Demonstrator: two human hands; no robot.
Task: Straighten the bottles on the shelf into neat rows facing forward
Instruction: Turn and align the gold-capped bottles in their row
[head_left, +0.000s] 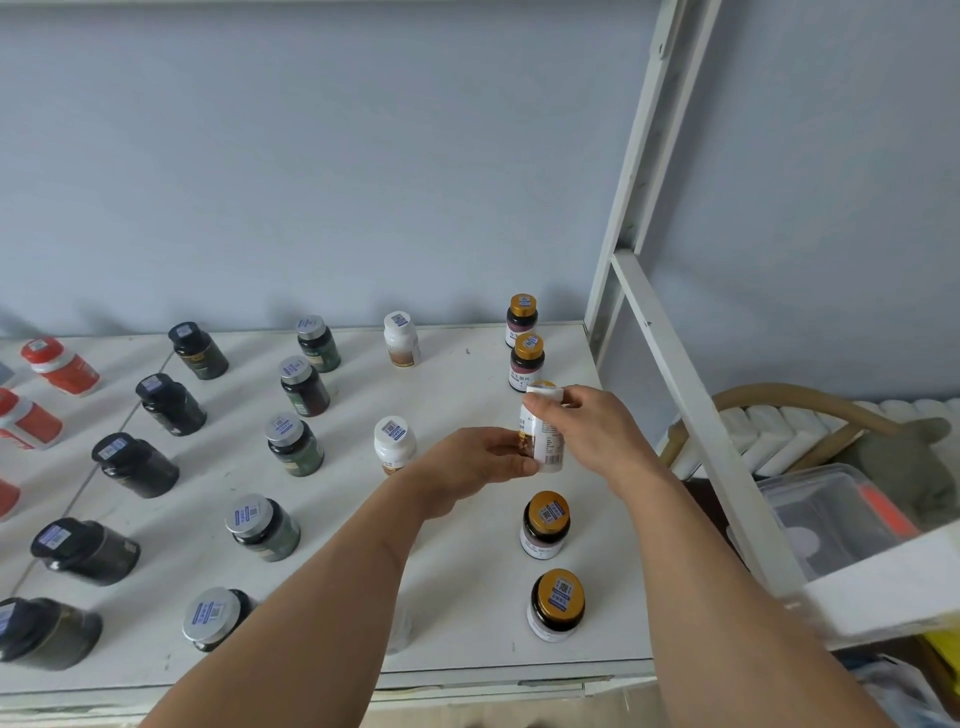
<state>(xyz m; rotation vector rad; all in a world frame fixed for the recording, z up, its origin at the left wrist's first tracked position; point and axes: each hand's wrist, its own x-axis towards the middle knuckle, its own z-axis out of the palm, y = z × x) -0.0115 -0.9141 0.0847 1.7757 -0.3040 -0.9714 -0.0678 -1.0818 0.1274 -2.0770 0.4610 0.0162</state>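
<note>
1. Presently, a white-capped bottle was held just right of centre frame, lifted above the shelf between both hands. Its barcode side was turned toward the camera, so the front label probably faced elsewhere.

2. The step in hand appeared to be the turning and placing of this one bottle. It hung over the gold-capped column at right of frame, in the gap between the second gold-capped bottle above and the third below; the white-capped column stood just left of it, so the slot meant for it could not be determined.

3. The next move would call for rotating the front label forward, then setting the bottle down upright in line with its neighbours without knocking the bottle directly below.

4. The left hand gripped the lower body of the bottle, fingers curled round it from the left.

5. The right hand pinched the cap from the right, thumb and fingers closed on it.

6. Both forearms reached in from the lower edge of the frame.

7. Dark-capped and silver-capped columns at left of frame already stood in fair order.
</note>
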